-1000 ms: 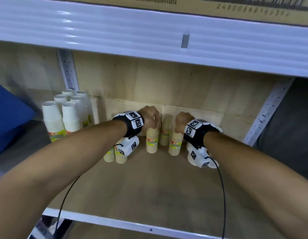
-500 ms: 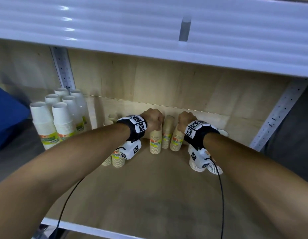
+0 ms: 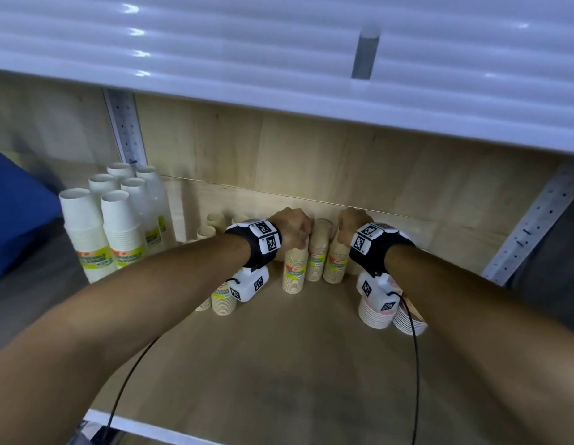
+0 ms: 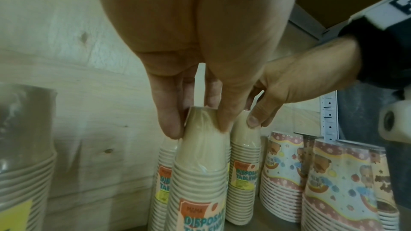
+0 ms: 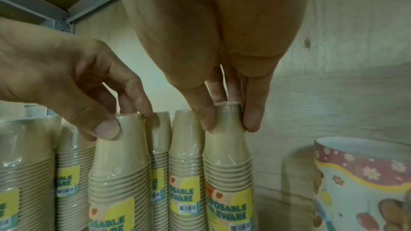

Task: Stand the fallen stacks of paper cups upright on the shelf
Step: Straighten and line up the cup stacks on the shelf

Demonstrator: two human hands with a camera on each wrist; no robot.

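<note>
Three plastic-wrapped stacks of tan paper cups stand upright, bases up, close together near the shelf's back wall. My left hand (image 3: 292, 229) pinches the top of the left stack (image 3: 294, 271) between thumb and fingers (image 4: 171, 127); this stack (image 4: 200, 155) fills the left wrist view. My right hand (image 3: 353, 224) pinches the top of the right stack (image 3: 336, 263), the same grip showing in the right wrist view (image 5: 229, 120) on that stack (image 5: 227, 155). The middle stack (image 3: 318, 252) stands untouched between them.
Tall white cup stacks (image 3: 102, 232) stand at the back left. More tan stacks (image 3: 223, 301) sit under my left wrist. Flower-patterned cup stacks (image 3: 375, 313) stand under my right wrist. The white upper shelf beam (image 3: 279, 59) hangs low overhead. The shelf's front edge (image 3: 134, 428) is white.
Both hands have slid their tan stacks back toward the rear wall and closer to the middle stack. Both grips are unchanged.
</note>
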